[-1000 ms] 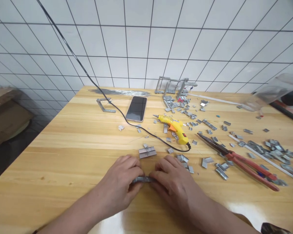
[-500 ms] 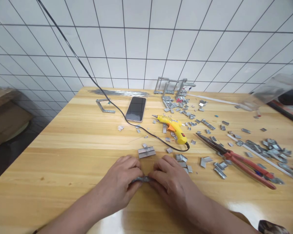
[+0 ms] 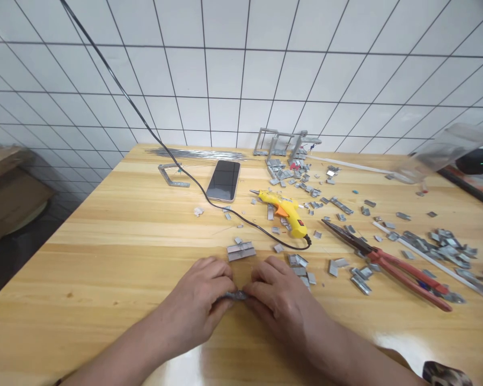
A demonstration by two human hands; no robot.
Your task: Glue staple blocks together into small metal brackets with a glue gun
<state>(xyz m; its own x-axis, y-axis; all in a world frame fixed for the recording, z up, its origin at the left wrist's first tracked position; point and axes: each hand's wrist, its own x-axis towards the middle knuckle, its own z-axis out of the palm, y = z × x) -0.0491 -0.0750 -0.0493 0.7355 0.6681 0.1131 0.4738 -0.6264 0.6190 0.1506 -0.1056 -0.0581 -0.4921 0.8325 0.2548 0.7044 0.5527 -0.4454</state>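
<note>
My left hand (image 3: 197,303) and my right hand (image 3: 284,300) meet near the front of the wooden table (image 3: 104,246). Both pinch one short grey metal strip (image 3: 235,295) between their fingertips, pressed low against the tabletop; only its middle shows. Just beyond my fingers lies a small stack of grey metal pieces (image 3: 241,250). A yellow hot glue gun (image 3: 285,211) lies further back, its black cord (image 3: 209,195) running up to the left.
A dark phone (image 3: 224,180) lies face up behind the cord. Red-handled pliers (image 3: 390,262) lie to the right among several scattered metal offcuts (image 3: 443,244). Small metal frames (image 3: 282,140) stand by the tiled wall. A bent bracket (image 3: 171,174) sits at left.
My hands have drawn slightly closer together on the strip, so less of it shows. The view has shifted a little; nothing else on the table moved.
</note>
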